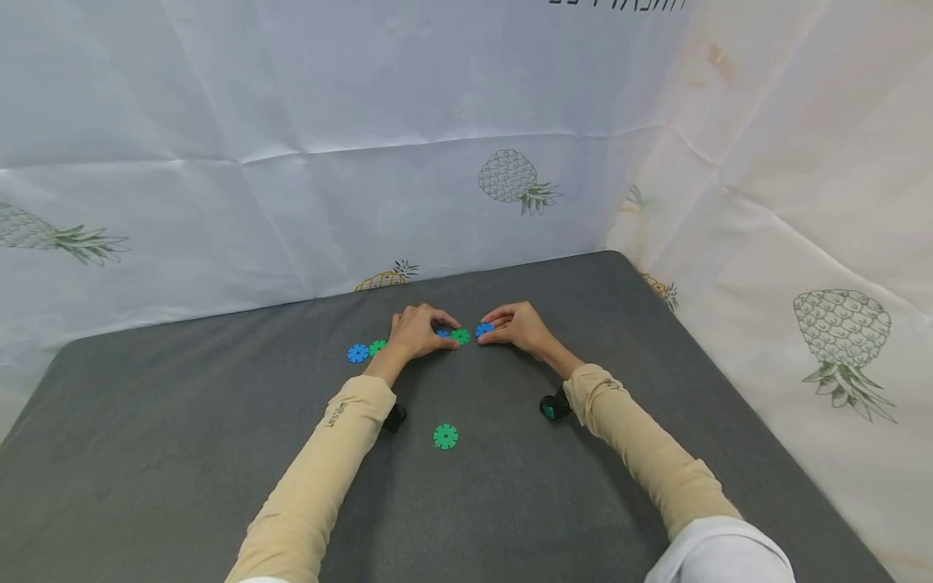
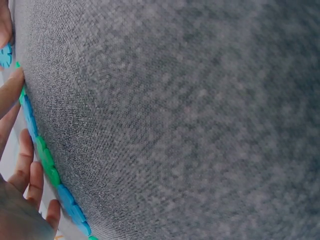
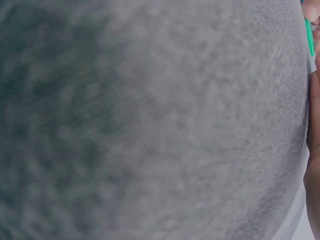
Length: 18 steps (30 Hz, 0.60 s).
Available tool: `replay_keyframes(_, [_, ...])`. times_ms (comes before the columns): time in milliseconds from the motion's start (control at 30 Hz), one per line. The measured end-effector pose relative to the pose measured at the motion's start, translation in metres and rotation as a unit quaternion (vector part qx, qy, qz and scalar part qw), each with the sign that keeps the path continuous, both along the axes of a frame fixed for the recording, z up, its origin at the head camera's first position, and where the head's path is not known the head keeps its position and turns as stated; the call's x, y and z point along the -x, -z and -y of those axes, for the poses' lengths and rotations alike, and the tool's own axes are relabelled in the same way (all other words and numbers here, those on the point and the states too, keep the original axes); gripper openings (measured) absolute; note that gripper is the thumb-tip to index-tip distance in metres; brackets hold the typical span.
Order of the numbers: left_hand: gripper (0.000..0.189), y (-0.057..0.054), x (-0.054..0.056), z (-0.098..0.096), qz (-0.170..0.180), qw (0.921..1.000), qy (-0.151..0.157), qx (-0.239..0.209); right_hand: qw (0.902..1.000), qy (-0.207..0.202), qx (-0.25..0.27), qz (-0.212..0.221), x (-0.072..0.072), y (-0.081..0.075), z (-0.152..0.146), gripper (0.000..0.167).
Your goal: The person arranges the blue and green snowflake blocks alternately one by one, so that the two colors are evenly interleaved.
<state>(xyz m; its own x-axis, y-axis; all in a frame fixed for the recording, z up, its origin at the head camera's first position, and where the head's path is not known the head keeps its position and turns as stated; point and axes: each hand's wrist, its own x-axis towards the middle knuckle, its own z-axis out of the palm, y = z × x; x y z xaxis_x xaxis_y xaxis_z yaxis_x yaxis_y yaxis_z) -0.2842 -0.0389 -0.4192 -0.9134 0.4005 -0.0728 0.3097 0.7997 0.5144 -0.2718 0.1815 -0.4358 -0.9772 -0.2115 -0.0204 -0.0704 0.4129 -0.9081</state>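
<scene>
My left hand (image 1: 417, 330) pinches a green notched disc (image 1: 460, 336) between thumb and fingers, at the right end of a row of discs. Behind those fingers part of a blue disc (image 1: 443, 333) shows. The row carries on left of the hand with a green disc (image 1: 377, 347) and a blue disc (image 1: 358, 353). In the left wrist view the row appears edge-on, with blue and green discs (image 2: 46, 160) alternating past the fingers. My right hand (image 1: 521, 325) holds a separate blue notched disc (image 1: 484, 329) by its edges, a small gap from the green one.
One loose green disc (image 1: 445, 436) lies flat on the dark grey tabletop (image 1: 496, 502), nearer the body between the forearms. A pale curtain (image 1: 408, 194) with pineapple prints hangs behind the table and along its right side. Black devices (image 1: 555, 406) are strapped at the wrists.
</scene>
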Motion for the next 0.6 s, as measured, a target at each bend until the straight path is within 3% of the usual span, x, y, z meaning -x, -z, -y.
replay_keyframes(233, [0.031, 0.0008, -0.0008, -0.0012, -0.008, 1.0, 0.003, 0.0, 0.9881, -0.03, -0.129, -0.079, 0.0019, -0.0044, 0.002, 0.03])
replay_keyframes(600, [0.03, 0.0003, -0.0011, 0.0001, -0.006, 1.0, 0.002, -0.005, 0.9828, -0.033, -0.166, -0.073, 0.002, -0.01, 0.0036, 0.037])
